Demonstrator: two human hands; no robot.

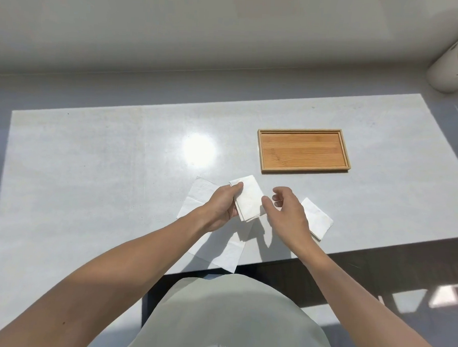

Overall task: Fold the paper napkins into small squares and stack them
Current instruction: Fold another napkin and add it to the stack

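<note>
Pale tabletop [90,166], tray [345,153] bare at two o'clock: left hand [220,207] pinches a folded napkin [249,201], right hand [286,216] loosely spread; one folded square [318,220] done, flat sheet [203,196] waiting.

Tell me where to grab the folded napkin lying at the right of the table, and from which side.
Pinch the folded napkin at its far corner, coming from above and the tray side. It lies flat on the table, and the right hand covers its near left part, so the far corner is the exposed bit. Sliding a finger under the edge should help.
</note>
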